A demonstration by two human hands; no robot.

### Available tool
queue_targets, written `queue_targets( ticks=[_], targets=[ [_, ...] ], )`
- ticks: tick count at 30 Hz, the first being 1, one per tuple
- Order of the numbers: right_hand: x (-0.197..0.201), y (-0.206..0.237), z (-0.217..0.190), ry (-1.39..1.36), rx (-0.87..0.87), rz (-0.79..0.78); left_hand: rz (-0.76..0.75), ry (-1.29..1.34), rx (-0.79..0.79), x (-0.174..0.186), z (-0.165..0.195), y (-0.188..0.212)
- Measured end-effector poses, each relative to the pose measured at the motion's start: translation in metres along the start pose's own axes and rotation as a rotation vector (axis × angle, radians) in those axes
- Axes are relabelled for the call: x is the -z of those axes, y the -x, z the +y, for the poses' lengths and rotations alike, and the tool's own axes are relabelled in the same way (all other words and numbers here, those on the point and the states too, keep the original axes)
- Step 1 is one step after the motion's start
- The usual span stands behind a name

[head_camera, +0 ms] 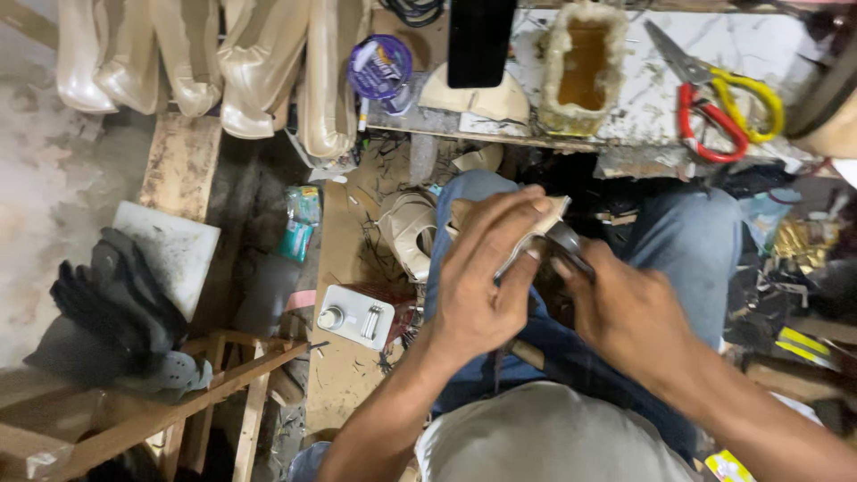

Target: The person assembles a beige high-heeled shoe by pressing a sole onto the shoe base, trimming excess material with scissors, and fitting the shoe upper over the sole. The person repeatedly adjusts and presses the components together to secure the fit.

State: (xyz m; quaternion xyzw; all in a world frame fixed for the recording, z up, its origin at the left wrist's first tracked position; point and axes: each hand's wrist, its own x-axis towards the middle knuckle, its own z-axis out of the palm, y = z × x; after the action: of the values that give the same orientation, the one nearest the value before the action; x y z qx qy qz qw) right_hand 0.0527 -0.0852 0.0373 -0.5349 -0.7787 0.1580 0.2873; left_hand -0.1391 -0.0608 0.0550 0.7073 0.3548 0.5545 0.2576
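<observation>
Both hands work over the person's lap, below the desk (625,116) edge. Left hand (482,272): fingers curled around a beige shoe piece (544,219), thumb and fingertips pinching its upper edge. Right hand (625,308): closed around a dark metal tool (567,243) whose tip touches the shoe piece.

Relative to the desk:
- Far left, on the floor: black gloves (116,308) beside a white slab (174,250).
- Upper left, beyond its corner: a row of cream boot shafts (250,62).
- Below its left corner: a white switch box (357,314) on cardboard.
- On its left part: a purple-topped tin (379,67).
- Centre: a crusted glue container (585,67).
- Right part: scissors (719,103) with red and yellow handles.
</observation>
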Motion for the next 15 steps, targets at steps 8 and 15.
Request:
queue_targets(
  ticks=[8, 15],
  targets=[
    [0.021, -0.017, -0.010, -0.024, -0.031, -0.146, 0.022, -0.027, 0.020, -0.004, 0.009, 0.003],
    [0.117, -0.044, -0.051, 0.542, -0.213, -0.555, 0.179, 0.035, 0.186, 0.009, -0.008, 0.000]
  ],
)
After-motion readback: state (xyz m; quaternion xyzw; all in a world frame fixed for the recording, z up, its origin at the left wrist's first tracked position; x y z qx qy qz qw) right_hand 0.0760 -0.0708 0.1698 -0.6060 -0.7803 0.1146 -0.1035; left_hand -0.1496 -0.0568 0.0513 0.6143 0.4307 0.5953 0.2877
